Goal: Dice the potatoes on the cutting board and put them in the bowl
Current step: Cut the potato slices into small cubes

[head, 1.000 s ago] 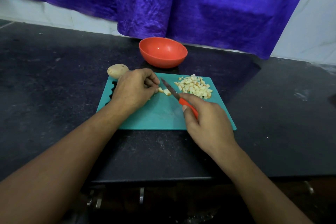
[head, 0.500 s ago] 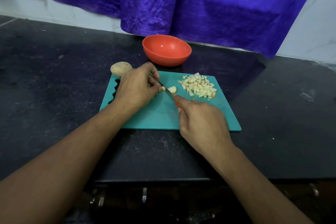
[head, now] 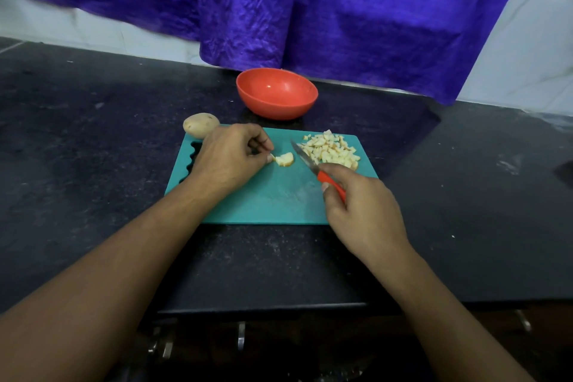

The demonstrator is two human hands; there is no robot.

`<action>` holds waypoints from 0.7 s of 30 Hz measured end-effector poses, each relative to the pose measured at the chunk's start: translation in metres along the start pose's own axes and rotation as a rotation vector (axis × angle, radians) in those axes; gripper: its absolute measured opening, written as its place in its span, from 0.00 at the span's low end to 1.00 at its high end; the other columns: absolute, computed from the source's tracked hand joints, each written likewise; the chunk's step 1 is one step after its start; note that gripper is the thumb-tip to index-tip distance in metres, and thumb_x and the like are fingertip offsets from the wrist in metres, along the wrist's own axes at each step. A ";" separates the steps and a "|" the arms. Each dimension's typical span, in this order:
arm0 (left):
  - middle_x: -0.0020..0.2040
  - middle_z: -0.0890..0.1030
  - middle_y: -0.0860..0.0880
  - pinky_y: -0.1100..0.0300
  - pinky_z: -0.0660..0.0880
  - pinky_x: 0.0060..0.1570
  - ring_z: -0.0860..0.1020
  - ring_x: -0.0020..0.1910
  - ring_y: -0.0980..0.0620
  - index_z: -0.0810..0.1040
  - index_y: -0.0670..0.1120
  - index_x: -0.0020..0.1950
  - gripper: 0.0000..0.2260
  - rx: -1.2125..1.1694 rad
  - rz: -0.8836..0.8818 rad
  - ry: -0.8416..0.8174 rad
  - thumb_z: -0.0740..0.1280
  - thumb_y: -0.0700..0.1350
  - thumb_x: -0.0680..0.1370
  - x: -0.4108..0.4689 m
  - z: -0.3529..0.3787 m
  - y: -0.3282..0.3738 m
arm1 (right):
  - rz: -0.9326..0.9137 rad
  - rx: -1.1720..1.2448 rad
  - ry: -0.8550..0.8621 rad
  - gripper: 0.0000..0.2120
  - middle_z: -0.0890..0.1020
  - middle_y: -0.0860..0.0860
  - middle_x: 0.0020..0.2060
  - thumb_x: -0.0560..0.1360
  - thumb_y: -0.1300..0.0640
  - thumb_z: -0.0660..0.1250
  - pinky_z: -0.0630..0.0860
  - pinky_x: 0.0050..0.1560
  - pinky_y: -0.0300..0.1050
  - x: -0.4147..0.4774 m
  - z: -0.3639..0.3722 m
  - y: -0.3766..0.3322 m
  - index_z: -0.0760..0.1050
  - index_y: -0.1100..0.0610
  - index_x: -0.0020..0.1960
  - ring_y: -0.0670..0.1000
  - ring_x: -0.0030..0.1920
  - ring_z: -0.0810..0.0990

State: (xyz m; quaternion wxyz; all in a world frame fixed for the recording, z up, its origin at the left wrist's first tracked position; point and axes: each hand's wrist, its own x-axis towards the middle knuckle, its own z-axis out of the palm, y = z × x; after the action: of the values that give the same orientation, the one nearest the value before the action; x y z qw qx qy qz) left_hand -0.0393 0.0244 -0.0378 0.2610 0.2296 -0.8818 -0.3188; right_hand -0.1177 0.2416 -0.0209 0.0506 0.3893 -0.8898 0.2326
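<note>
A whole potato [head: 201, 125] waits at the cutting board's [head: 273, 201] 10 o'clock corner. The left hand [head: 231, 155], fingers curled, pinches a potato piece [head: 284, 159] to steady it. The right hand [head: 362, 211] grips the knife [head: 305, 158], its blade just beside the diced pile [head: 330, 149]. The bowl [head: 277, 93] sits at 12 o'clock on the dark table [head: 93, 133], with purple cloth [head: 341, 9] behind.

Left grip [head: 231, 155] pinches, right grip [head: 359, 205] curled tight.

Glossy plastic bowl [head: 276, 109], matt cutting board [head: 273, 201], creased cloth [head: 341, 9] (satin sheen), speckled stone counter [head: 93, 139]
</note>
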 end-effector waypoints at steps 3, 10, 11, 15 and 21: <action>0.40 0.84 0.59 0.61 0.80 0.49 0.81 0.40 0.62 0.84 0.54 0.46 0.07 -0.002 0.003 -0.016 0.78 0.44 0.74 0.000 0.000 0.000 | -0.006 -0.052 -0.032 0.19 0.84 0.46 0.52 0.82 0.49 0.60 0.75 0.45 0.49 0.004 0.003 -0.004 0.73 0.41 0.72 0.51 0.51 0.80; 0.39 0.84 0.58 0.55 0.82 0.49 0.82 0.39 0.60 0.83 0.55 0.44 0.08 -0.041 0.018 -0.068 0.79 0.44 0.73 0.000 -0.002 0.001 | -0.099 -0.089 -0.042 0.18 0.82 0.44 0.43 0.82 0.50 0.60 0.72 0.40 0.46 0.019 0.007 -0.004 0.73 0.40 0.71 0.48 0.43 0.79; 0.39 0.84 0.57 0.55 0.82 0.48 0.82 0.40 0.60 0.83 0.55 0.43 0.08 -0.046 0.021 -0.077 0.79 0.44 0.72 0.000 -0.003 0.001 | -0.113 -0.087 -0.051 0.18 0.82 0.43 0.42 0.82 0.50 0.60 0.73 0.40 0.46 0.022 0.007 -0.002 0.73 0.40 0.71 0.47 0.42 0.79; 0.39 0.84 0.58 0.53 0.82 0.49 0.82 0.40 0.60 0.83 0.55 0.43 0.08 -0.059 0.048 -0.101 0.80 0.47 0.71 -0.001 -0.001 0.003 | -0.173 -0.077 -0.070 0.18 0.85 0.43 0.52 0.82 0.48 0.60 0.80 0.48 0.51 0.031 0.007 0.008 0.72 0.39 0.71 0.49 0.51 0.81; 0.38 0.84 0.59 0.52 0.81 0.51 0.82 0.40 0.60 0.82 0.54 0.43 0.09 -0.048 0.052 -0.104 0.81 0.47 0.71 -0.003 0.002 0.006 | -0.230 -0.061 -0.110 0.19 0.83 0.42 0.59 0.82 0.48 0.61 0.79 0.53 0.52 0.043 0.007 0.013 0.72 0.38 0.72 0.48 0.58 0.80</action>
State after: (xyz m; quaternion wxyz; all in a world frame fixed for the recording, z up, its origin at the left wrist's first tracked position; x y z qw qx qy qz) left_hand -0.0397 0.0313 -0.0354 0.2284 0.1836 -0.8919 -0.3444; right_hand -0.1564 0.2173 -0.0207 0.0399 0.4991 -0.8475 0.1764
